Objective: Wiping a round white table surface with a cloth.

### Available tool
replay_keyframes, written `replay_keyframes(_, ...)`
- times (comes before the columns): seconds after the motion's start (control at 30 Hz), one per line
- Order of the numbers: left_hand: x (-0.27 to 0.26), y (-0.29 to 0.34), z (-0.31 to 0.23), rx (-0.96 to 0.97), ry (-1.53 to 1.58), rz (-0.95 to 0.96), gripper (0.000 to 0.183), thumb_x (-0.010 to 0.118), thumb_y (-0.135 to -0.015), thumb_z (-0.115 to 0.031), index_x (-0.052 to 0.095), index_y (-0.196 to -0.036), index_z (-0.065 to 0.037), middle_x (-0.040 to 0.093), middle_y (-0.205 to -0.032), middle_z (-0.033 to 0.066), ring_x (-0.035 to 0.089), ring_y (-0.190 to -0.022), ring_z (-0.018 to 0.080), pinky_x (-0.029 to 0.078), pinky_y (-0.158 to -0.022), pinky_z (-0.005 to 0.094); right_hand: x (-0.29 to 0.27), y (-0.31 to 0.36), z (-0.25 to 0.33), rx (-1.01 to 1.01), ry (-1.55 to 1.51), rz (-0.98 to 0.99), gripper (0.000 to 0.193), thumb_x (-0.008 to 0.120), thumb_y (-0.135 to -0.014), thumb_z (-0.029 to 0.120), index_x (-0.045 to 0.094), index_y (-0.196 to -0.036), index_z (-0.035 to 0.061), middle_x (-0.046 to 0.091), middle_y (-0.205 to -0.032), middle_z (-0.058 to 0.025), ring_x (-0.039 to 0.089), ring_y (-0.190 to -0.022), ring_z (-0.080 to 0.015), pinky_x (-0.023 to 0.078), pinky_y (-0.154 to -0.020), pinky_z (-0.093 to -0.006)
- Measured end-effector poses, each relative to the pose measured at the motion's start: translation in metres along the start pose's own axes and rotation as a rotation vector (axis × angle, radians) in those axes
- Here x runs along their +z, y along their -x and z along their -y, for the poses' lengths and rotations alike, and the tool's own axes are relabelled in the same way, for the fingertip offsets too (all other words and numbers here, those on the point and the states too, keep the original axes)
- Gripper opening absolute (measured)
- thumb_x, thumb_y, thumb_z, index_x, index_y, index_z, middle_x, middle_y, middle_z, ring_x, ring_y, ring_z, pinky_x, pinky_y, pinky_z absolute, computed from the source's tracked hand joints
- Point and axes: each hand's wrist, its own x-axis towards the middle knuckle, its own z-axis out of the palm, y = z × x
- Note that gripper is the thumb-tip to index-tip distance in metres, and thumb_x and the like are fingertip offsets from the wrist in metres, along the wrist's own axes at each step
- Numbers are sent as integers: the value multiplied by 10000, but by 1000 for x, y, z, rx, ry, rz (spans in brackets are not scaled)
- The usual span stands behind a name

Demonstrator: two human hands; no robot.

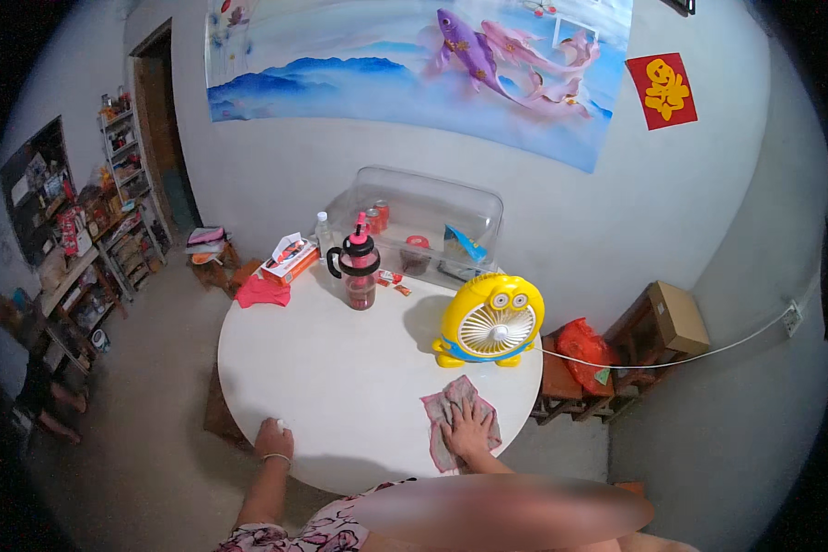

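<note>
My right hand (469, 429) lies flat, fingers spread, on a crumpled grey cloth with a pink edge (439, 448), pressing it to the white round table (340, 368). At the table's near left edge rests my left hand (274, 439), its fingers curled in. A small white spot shows by those fingers; what they hold, if anything, I cannot make out. Just beyond the cloth stands a yellow cartoon-shaped fan (493, 322) with a white grille. Farther back is a dark tumbler with a pink lid and black handle (361, 269).
Along the table's back stand a clear plastic cover (432, 198), a clear bottle (324, 236), a tissue box (291, 259) and a pink cloth (263, 292). The fan's white cord (672, 363) stretches to a wall socket. Stools hold a red bag (586, 347). Another person's legs (60, 414) show far left.
</note>
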Motion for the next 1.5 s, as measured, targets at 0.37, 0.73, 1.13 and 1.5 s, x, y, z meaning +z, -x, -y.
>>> replay_keyframes(0.37,5,-8,4,-101,59,56,223,613,-744,-211,565,-927,-94,591,-983,118,587,-932,318,491,-766,444,47,-30,138,-477,54,183,607,403,-904,482,357,-1415,159,204,-1514,-137,129,-1404,-350,79,-1059,-656)
replay_keyframes(0.73,13,-13,23,-32,105,8,229,614,-720,-177,562,-920,-77,589,-942,133,586,-895,336,480,-761,455,22,3,92,-758,-91,235,584,532,-858,439,419,-1372,186,283,-1491,-95,254,-1373,-322,115,-1078,-616)
replay_keyframes(1.13,11,-13,14,-74,11,80,227,613,-754,-200,557,-942,-86,585,-983,116,590,-894,327,487,-762,452,11,-8,47,-357,-99,73,538,542,-838,422,495,-1306,161,337,-1456,-98,264,-1359,-323,150,-1059,-631)
replay_keyframes(1.5,7,-6,15,-29,43,-15,218,628,-727,-187,546,-904,-89,582,-912,118,589,-867,333,489,-727,461,33,-26,114,-356,-8,26,545,494,-866,444,475,-1326,152,325,-1459,-117,227,-1375,-332,148,-1044,-662)
